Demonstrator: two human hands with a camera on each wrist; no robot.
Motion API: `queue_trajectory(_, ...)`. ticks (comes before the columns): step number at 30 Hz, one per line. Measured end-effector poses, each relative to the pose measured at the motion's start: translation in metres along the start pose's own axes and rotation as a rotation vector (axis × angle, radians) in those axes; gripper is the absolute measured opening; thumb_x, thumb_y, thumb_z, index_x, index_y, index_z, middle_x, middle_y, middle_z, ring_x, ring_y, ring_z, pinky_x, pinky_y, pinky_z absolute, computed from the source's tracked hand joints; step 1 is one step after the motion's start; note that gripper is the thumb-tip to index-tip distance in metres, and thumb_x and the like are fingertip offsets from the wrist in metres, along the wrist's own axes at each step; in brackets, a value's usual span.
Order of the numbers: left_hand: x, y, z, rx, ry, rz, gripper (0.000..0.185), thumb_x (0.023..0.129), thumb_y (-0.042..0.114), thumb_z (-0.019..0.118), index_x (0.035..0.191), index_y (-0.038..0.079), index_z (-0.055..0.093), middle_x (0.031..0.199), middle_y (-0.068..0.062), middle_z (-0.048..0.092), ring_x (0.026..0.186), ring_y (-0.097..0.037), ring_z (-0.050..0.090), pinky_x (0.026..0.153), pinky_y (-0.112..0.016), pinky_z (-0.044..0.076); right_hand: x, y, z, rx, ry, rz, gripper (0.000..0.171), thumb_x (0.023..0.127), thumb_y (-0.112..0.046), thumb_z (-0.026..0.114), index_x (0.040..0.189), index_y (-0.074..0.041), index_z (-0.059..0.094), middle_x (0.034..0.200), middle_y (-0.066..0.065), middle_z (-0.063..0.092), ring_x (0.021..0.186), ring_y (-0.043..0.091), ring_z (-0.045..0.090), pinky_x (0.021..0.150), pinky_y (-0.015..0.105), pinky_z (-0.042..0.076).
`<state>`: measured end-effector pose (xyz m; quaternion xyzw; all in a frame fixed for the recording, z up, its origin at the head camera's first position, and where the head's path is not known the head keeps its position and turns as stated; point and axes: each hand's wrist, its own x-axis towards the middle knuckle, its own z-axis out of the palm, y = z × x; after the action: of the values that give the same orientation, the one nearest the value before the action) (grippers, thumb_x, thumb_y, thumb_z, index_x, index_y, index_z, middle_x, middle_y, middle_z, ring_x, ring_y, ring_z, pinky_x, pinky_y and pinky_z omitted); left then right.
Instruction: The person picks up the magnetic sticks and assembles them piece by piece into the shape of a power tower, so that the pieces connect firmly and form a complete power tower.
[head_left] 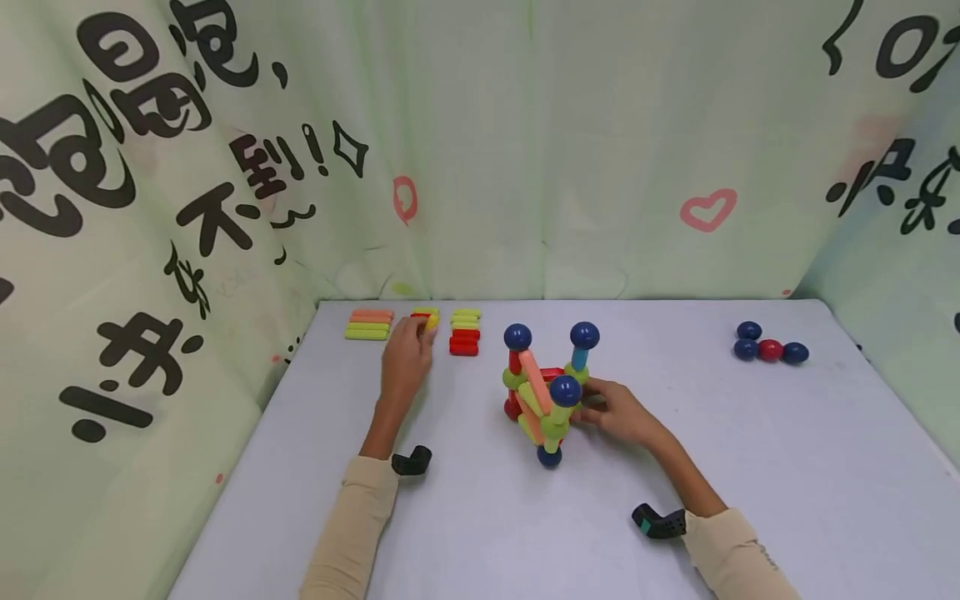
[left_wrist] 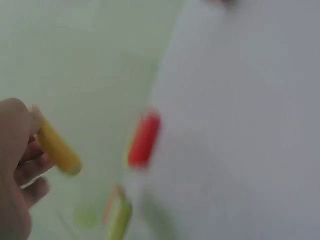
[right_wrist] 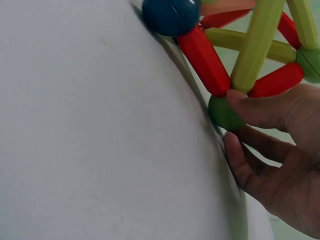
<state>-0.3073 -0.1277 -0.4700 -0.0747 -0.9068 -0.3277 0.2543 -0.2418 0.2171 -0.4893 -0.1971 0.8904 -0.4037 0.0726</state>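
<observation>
My left hand point(head_left: 405, 360) pinches a yellow rod point(left_wrist: 58, 150) between thumb and fingers, over the far left of the table. Just beside it lie red rods point(head_left: 463, 350) and light green rods point(head_left: 367, 332) in small stacks. Near the table's middle stands a frame of rods and balls point(head_left: 556, 427), topped by blue balls point(head_left: 585, 335). On the frame's right side, my right hand point(head_left: 621, 410) holds a green ball point(right_wrist: 225, 113) at a lower corner with thumb and fingertips. Red and yellow-green rods meet at that ball in the right wrist view.
Several loose balls, blue ones and a red ball point(head_left: 769, 350), sit at the far right of the table point(head_left: 675, 367). Orange rods point(head_left: 372, 316) lie at the far left. A printed curtain point(head_left: 570, 167) hangs behind the table's back edge.
</observation>
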Motion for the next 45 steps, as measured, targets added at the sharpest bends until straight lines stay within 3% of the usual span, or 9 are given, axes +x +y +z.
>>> queue_trajectory(5,0.009,0.054,0.010,-0.582,-0.163,-0.173,0.035,0.096,0.029,0.063,0.120,0.004,0.062,0.107,-0.013,0.068,0.095,-0.025,0.064,0.082,-0.035,0.056,0.003,0.002,0.004,-0.032,0.108,0.042,0.041,0.091,-0.007,0.064,0.129,0.006,0.055,0.115,0.023,0.066,0.107,0.038,0.063,0.086,0.047,0.056)
queue_trajectory(10,0.014,0.085,0.015,-0.805,-0.335,-0.233,0.036,0.097,0.027,0.062,0.124,0.004,0.061,0.108,-0.018,0.067,0.086,-0.027,0.063,0.073,-0.024,0.055,0.003,0.003,0.007,-0.034,0.113,0.060,0.040,0.092,-0.009,0.064,0.129,0.005,0.056,0.115,0.023,0.066,0.107,0.037,0.062,0.085,0.045,0.056)
queue_trajectory(15,0.015,0.096,0.022,-0.852,-0.482,-0.222,0.032,0.097,0.018,0.061,0.126,0.003,0.061,0.114,-0.018,0.066,0.082,-0.016,0.060,0.073,-0.021,0.052,0.002,0.002,0.006,-0.038,0.101,0.063,0.039,0.093,-0.009,0.063,0.129,0.003,0.056,0.116,0.022,0.066,0.110,0.037,0.061,0.087,0.047,0.055)
queue_trajectory(20,0.013,0.097,0.028,-0.870,-0.568,-0.234,0.033,0.098,0.012,0.059,0.130,0.004,0.060,0.121,-0.018,0.067,0.100,-0.018,0.063,0.085,-0.029,0.054,-0.001,0.002,0.002,0.024,-0.006,0.031,0.046,0.091,-0.004,0.061,0.134,0.006,0.048,0.122,0.025,0.061,0.111,0.039,0.059,0.093,0.051,0.053)
queue_trajectory(27,0.014,0.100,0.032,-0.920,-0.651,-0.285,0.035,0.099,0.015,0.058,0.131,0.004,0.060,0.121,-0.020,0.067,0.113,-0.027,0.065,0.103,-0.037,0.048,-0.009,0.000,0.000,0.085,-0.205,-0.072,0.095,0.077,-0.017,0.082,0.150,-0.010,0.021,0.133,0.016,0.044,0.118,0.031,0.042,0.100,0.052,0.043)
queue_trajectory(33,0.019,0.102,0.036,-0.906,-0.735,-0.245,0.036,0.098,0.030,0.058,0.126,0.008,0.066,0.113,-0.016,0.070,0.104,-0.021,0.065,0.101,-0.037,0.049,-0.005,-0.013,0.014,-0.018,-0.087,-0.234,0.105,0.068,-0.032,0.090,0.145,-0.006,0.024,0.130,0.011,0.048,0.122,0.029,0.040,0.101,0.053,0.035)
queue_trajectory(37,0.021,0.102,0.038,-0.894,-0.777,-0.211,0.037,0.099,0.032,0.057,0.124,0.008,0.067,0.112,-0.015,0.070,0.105,-0.020,0.063,0.097,-0.036,0.050,-0.008,-0.018,0.023,-0.091,-0.018,-0.184,0.104,0.064,-0.033,0.091,0.138,0.000,0.027,0.121,0.016,0.046,0.114,0.032,0.036,0.093,0.052,0.029)
queue_trajectory(42,0.022,0.103,0.037,-0.901,-0.820,-0.205,0.037,0.099,0.029,0.055,0.124,0.005,0.067,0.111,-0.014,0.069,0.104,-0.020,0.063,0.095,-0.036,0.050,-0.012,-0.023,0.030,-0.109,0.009,-0.088,0.108,0.063,-0.033,0.092,0.139,0.003,0.024,0.119,0.021,0.044,0.113,0.038,0.035,0.097,0.058,0.029)
queue_trajectory(45,0.024,0.103,0.038,-0.906,-0.863,-0.205,0.038,0.099,0.027,0.054,0.124,0.002,0.066,0.109,-0.014,0.070,0.102,-0.020,0.063,0.093,-0.035,0.050,-0.014,-0.025,0.032,-0.102,0.025,-0.097,0.111,0.063,-0.031,0.092,0.141,0.005,0.021,0.121,0.023,0.044,0.114,0.038,0.036,0.098,0.060,0.028)
